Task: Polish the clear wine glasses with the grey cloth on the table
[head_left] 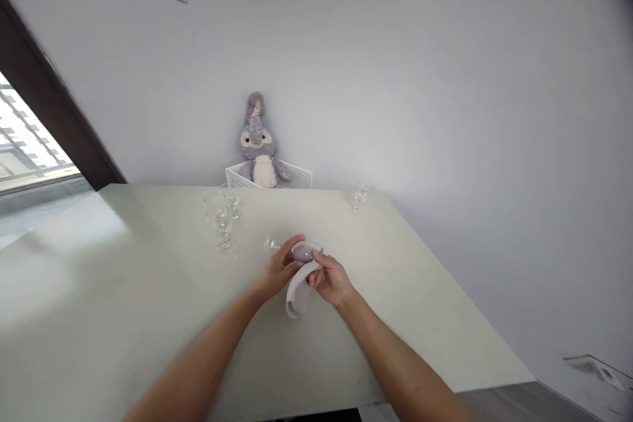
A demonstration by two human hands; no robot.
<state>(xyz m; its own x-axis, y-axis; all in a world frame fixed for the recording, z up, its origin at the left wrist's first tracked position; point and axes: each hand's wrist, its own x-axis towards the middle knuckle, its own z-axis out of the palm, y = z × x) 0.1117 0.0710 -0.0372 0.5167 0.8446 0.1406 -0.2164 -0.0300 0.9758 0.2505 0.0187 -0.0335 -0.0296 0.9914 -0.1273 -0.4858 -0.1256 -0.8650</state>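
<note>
Over the middle of the table, my left hand [277, 271] is closed around a small stemmed glass [270, 243]. The glass lies on its side in the air, its clear foot pointing left and its bowl toward my right hand. My right hand [332, 278] grips a pale grey cloth [298, 293]. Part of the cloth is at the glass's bowl, and the rest hangs down between my hands. Fingers and cloth hide most of the bowl, so I cannot tell how far the cloth reaches inside.
Several clear stemmed glasses [225, 227] stand grouped at the left on the pale table [148, 316]. Another stemmed glass [359, 196] is upright near the far right corner. Behind the table's far edge, a grey plush toy [264, 161] sits in a white perforated basket [301, 178] against the wall.
</note>
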